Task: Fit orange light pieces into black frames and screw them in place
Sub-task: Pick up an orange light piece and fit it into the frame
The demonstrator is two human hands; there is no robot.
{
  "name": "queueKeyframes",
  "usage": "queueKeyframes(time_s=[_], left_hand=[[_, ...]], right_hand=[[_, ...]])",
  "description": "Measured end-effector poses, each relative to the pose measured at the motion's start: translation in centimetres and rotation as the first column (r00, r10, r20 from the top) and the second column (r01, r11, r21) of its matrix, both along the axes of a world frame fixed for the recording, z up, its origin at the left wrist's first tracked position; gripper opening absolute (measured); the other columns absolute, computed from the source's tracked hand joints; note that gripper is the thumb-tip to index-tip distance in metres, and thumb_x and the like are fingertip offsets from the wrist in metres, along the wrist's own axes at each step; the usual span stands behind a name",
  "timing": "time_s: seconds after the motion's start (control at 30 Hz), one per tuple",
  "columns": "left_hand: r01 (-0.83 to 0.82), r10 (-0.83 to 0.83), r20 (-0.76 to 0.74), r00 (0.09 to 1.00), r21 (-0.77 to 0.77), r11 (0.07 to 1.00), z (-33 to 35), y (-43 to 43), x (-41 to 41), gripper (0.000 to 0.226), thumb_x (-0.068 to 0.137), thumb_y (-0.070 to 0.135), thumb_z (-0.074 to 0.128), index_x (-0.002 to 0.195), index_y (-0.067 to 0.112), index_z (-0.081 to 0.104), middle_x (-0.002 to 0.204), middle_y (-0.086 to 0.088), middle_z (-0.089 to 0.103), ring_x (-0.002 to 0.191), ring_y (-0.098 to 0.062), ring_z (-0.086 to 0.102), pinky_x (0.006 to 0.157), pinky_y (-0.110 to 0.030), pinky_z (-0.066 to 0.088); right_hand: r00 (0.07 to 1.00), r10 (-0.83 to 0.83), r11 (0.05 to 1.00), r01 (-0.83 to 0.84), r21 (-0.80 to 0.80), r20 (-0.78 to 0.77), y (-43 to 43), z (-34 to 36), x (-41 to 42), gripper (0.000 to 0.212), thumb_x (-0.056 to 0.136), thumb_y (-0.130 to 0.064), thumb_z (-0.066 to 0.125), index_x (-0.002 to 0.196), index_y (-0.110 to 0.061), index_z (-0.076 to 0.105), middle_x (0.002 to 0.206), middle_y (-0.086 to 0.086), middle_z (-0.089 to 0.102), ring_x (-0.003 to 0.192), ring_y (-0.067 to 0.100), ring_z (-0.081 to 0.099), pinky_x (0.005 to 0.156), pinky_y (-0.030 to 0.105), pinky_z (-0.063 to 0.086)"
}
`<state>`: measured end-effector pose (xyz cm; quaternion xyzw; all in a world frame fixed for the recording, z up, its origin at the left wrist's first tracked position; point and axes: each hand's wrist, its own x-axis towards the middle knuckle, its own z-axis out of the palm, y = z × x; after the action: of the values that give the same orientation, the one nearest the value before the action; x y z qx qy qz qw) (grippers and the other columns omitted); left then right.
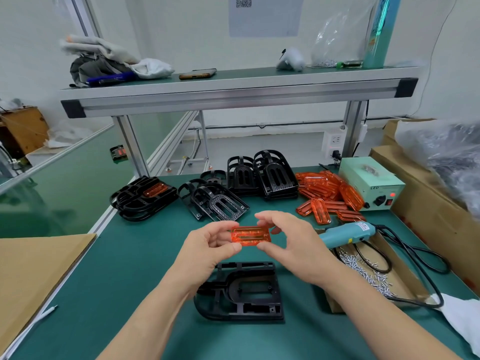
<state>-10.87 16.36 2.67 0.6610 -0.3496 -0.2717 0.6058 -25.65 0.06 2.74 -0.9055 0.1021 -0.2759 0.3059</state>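
Observation:
An orange light piece (250, 235) is held in the air over the green table, pinched at its left end by my left hand (207, 252) and at its right end by my right hand (291, 242). Below it a black frame (241, 292) lies flat on the table, its oval opening facing up. A pile of several orange light pieces (327, 196) sits at the right rear. Stacks of black frames (262, 175) stand behind. At the left a stack of frames (142, 198) has an orange piece fitted on top.
A blue electric screwdriver (348, 233) lies to the right, its cable looping over a cardboard tray of small screws (368, 271). A pale green power box (371, 185) stands behind it. Cardboard (33, 276) lies at the left, boxes at the right, and a shelf overhead.

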Motion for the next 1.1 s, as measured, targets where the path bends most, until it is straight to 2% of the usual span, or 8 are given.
queueKeyframes(time_s=[0.07,0.13,0.27,0.33,0.4,0.53,0.77,1.1], left_hand=[[-0.014,-0.004,0.166,0.986,0.107,0.994,-0.4,0.5,0.5,0.039,0.077,0.004,0.081,0.106,0.028,0.073,0.099,0.000,0.069,0.092,-0.011,0.061,0.085,-0.026,0.052],[-0.015,-0.078,0.362,0.929,0.248,0.969,-0.8,1.0,1.0,0.039,0.073,0.017,0.086,0.103,0.037,0.072,0.106,0.002,0.058,0.102,-0.005,0.054,0.089,-0.018,0.042],[0.022,-0.277,0.489,0.827,0.464,0.886,-1.8,1.7,1.1,0.035,0.071,0.030,0.087,0.098,0.042,0.068,0.113,0.010,0.046,0.112,0.004,0.035,0.090,-0.009,0.028],[0.001,-0.309,0.532,0.788,0.501,0.865,-2.4,1.7,0.7,0.035,0.070,0.032,0.086,0.098,0.040,0.068,0.112,0.012,0.044,0.111,-0.003,0.034,0.095,-0.017,0.031],[-0.033,-0.324,0.575,0.751,0.522,0.852,-2.8,1.5,0.3,0.036,0.068,0.035,0.085,0.100,0.036,0.068,0.111,0.013,0.043,0.110,-0.009,0.034,0.100,-0.028,0.033],[-0.028,-0.382,0.600,0.703,0.560,0.828,-2.6,1.1,0.0,0.041,0.068,0.043,0.082,0.105,0.036,0.067,0.112,0.014,0.042,0.110,-0.010,0.033,0.101,-0.033,0.033],[-0.015,-0.381,0.609,0.695,0.543,0.840,-2.7,0.6,-0.3,0.041,0.072,0.040,0.080,0.110,0.040,0.064,0.110,0.015,0.044,0.108,-0.011,0.033,0.101,-0.034,0.032],[-0.004,-0.408,0.564,0.718,0.590,0.808,-3.4,0.3,-0.4,0.032,0.076,0.041,0.079,0.106,0.038,0.068,0.116,0.013,0.041,0.113,-0.011,0.033,0.105,-0.034,0.031]], right_hand=[[0.995,0.013,0.998,-0.018,-0.054,-0.100,0.0,-0.2,0.0,0.060,0.087,-0.027,0.078,0.142,-0.026,0.053,0.118,-0.019,0.062,0.114,0.000,0.045,0.104,0.023,0.035],[0.984,0.022,0.993,-0.043,-0.114,-0.178,0.2,-0.6,-0.1,0.060,0.085,-0.035,0.078,0.140,-0.031,0.055,0.117,-0.022,0.060,0.116,0.005,0.040,0.105,0.027,0.030],[0.955,0.020,0.973,-0.087,-0.215,-0.295,1.2,-1.5,-0.4,0.048,0.081,-0.047,0.076,0.125,-0.040,0.059,0.101,-0.025,0.045,0.101,0.004,0.026,0.089,0.027,0.025],[0.955,0.034,0.943,-0.128,-0.309,-0.294,1.9,-1.6,-0.4,0.038,0.079,-0.045,0.075,0.113,-0.034,0.061,0.087,-0.026,0.037,0.089,0.002,0.018,0.082,0.027,0.020],[0.946,0.016,0.899,-0.156,-0.409,-0.325,2.3,-1.7,-0.4,0.030,0.079,-0.044,0.071,0.102,-0.030,0.059,0.083,-0.020,0.046,0.090,0.006,0.023,0.086,0.032,0.025],[0.906,-0.053,0.824,-0.199,-0.531,-0.421,2.8,-1.4,-0.4,0.022,0.082,-0.042,0.064,0.095,-0.026,0.056,0.094,-0.009,0.067,0.099,0.019,0.042,0.090,0.041,0.033],[0.872,-0.127,0.766,-0.217,-0.605,-0.473,3.2,-0.9,-0.2,0.021,0.087,-0.043,0.064,0.097,-0.025,0.066,0.096,-0.005,0.068,0.100,0.022,0.042,0.087,0.042,0.031],[0.811,-0.131,0.771,-0.279,-0.573,-0.571,3.3,-0.9,-0.3,0.037,0.093,-0.052,0.059,0.112,-0.024,0.073,0.112,-0.004,0.061,0.110,0.024,0.039,0.090,0.041,0.030]])
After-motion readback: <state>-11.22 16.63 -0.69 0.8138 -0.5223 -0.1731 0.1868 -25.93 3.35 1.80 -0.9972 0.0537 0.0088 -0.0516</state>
